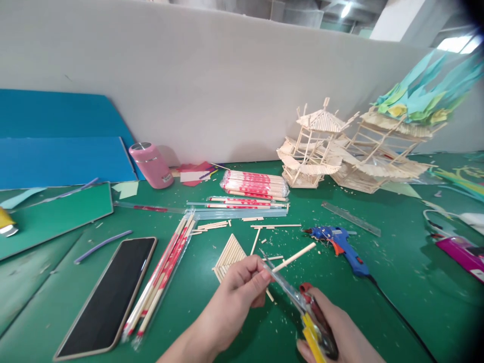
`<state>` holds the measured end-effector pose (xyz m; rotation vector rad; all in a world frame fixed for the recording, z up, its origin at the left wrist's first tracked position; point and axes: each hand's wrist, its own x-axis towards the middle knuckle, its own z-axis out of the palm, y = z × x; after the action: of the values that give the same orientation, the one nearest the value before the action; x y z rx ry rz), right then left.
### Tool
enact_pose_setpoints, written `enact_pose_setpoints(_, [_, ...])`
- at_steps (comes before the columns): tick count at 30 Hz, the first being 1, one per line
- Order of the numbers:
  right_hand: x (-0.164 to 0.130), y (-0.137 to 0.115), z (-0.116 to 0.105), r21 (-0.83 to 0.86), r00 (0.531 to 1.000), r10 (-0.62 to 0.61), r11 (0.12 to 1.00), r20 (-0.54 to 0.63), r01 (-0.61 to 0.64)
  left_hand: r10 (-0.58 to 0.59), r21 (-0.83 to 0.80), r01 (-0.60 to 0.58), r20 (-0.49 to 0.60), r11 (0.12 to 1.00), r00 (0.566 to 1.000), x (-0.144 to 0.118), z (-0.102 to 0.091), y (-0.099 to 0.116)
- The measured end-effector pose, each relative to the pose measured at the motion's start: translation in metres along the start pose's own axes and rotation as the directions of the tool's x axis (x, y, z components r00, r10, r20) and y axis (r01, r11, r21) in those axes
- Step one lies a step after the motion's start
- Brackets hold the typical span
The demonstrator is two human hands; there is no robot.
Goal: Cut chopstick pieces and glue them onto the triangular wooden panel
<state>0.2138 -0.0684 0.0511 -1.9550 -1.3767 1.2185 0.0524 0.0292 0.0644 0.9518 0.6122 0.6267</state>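
Note:
My left hand [245, 285] is closed in a pinch on a pale wooden stick [297, 256], whose free end points right and away from me. In my right hand [335, 327] is a cutting tool [293, 292] with a long metal blade and a yellow, red and dark handle. The blade lies against the stick, close to my left fingertips; whether it bites into the wood I cannot tell. Just beyond my left hand, partly covered by it, lies a diamond-shaped panel of sticks [231, 254]. Short cut sticks [255, 241] and wood crumbs are scattered around.
A blue glue gun [340, 244] with its cord lies right. Wrapped chopsticks [164, 275] and a phone [108, 297] lie left. Further back stand a chopstick bundle [255, 184], a pink flask [152, 165] and stick-built pavilion models [313, 151]. A clear ruler [351, 219] lies behind the gun.

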Motion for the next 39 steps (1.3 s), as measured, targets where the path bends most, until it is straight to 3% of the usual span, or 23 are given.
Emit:
enact_pose_setpoints(4, [0.003,0.006,0.001,0.008,1.0,-0.006,1.0,0.029,0.005,-0.013,-0.039,0.014,0.017,0.999,1.0,0.001,-0.001,0.001])
enact_pose_setpoints(12, [0.001,0.007,0.003,0.031,0.999,-0.031,0.999,-0.007,0.032,0.093,0.333,-0.069,-0.055,0.94,0.994,-0.002,0.001,0.002])
enact_pose_setpoints(16, [0.003,0.015,0.007,0.09,1.0,0.006,0.996,0.006,-0.007,0.138,0.427,-0.099,-0.061,0.899,0.988,-0.002,0.001,0.004])
enact_pose_setpoints(21, [0.01,0.023,0.016,0.197,0.999,0.052,0.979,-0.009,-0.049,0.138,0.442,-0.092,-0.071,0.892,0.988,-0.005,0.004,0.005])
enact_pose_setpoints(25, [0.008,0.018,0.012,0.136,1.0,0.013,0.991,-0.002,-0.012,0.165,0.468,-0.105,-0.089,0.877,0.982,-0.005,0.004,0.007])
enact_pose_setpoints(32, [0.007,0.013,0.007,0.126,0.999,0.038,0.991,0.01,-0.039,0.023,0.136,-0.023,0.004,0.99,1.0,-0.003,0.001,0.008])
enact_pose_setpoints(39, [0.005,0.003,0.005,0.076,1.0,-0.022,0.997,-0.019,0.023,0.11,0.291,-0.061,-0.155,0.955,0.982,-0.002,0.005,0.004])
